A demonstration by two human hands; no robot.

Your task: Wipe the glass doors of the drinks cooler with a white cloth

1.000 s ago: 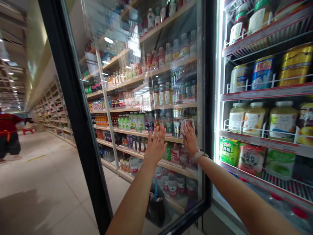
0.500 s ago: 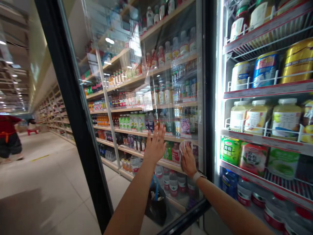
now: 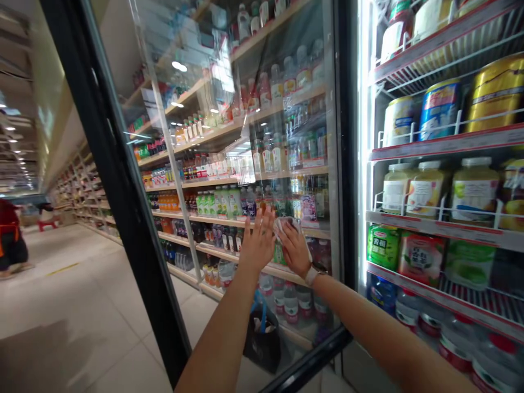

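The glass door [image 3: 196, 71] of a drinks fridge stands open in front of me, within its black frame [image 3: 123, 180]. My left hand [image 3: 257, 243] lies flat on the pane, fingers spread and holding nothing. Just to its right, my right hand [image 3: 296, 251] presses a pale crumpled cloth [image 3: 286, 222] against the glass. The cloth shows around the fingertips and is partly covered by the palm. A band with a dark watch-like piece [image 3: 315, 270] is around the right wrist.
On the right, lit fridge shelves [image 3: 434, 224] hold jars, cans and bottles. Through the glass, wooden shelves [image 3: 213, 183] carry rows of drinks, and a dark bag [image 3: 262, 344] sits on the floor. A person in red [image 3: 10, 234] is at far left, near a red stool [image 3: 48, 222].
My right hand has slid left and slightly up across the glass with the cloth, close to my left hand. The left hand stays nearly in place. The view has shifted slightly.
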